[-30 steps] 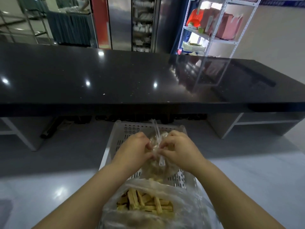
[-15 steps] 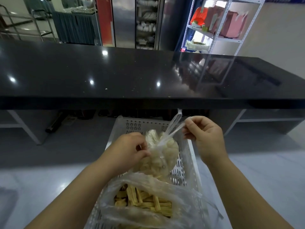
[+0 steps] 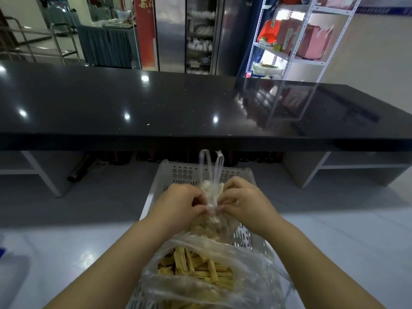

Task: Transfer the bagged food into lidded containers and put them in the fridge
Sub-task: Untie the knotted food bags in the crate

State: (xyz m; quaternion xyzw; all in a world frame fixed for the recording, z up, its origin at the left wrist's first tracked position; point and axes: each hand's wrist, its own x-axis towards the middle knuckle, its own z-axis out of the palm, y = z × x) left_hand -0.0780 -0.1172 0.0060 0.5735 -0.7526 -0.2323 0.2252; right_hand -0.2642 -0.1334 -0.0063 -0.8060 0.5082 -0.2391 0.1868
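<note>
Both hands meet over the white perforated plastic crate [image 3: 244,236]. The left hand [image 3: 181,205] and the right hand [image 3: 244,202] each pinch the knotted neck of the small clear plastic bag of pale food pieces [image 3: 213,223] — the fingertips are pressed together on the plastic, and two thin handle loops stand up above the knot. This bag hangs over the crate's middle. At the crate's near end lies an open clear bag of yellow-brown sticks [image 3: 197,269]. Beyond the crate's far edge stretches the glossy black countertop [image 3: 156,108].

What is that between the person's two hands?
In the head view, the knotted neck of a small clear bag of pale food sits between the left hand and right hand, both pinching it.
</note>
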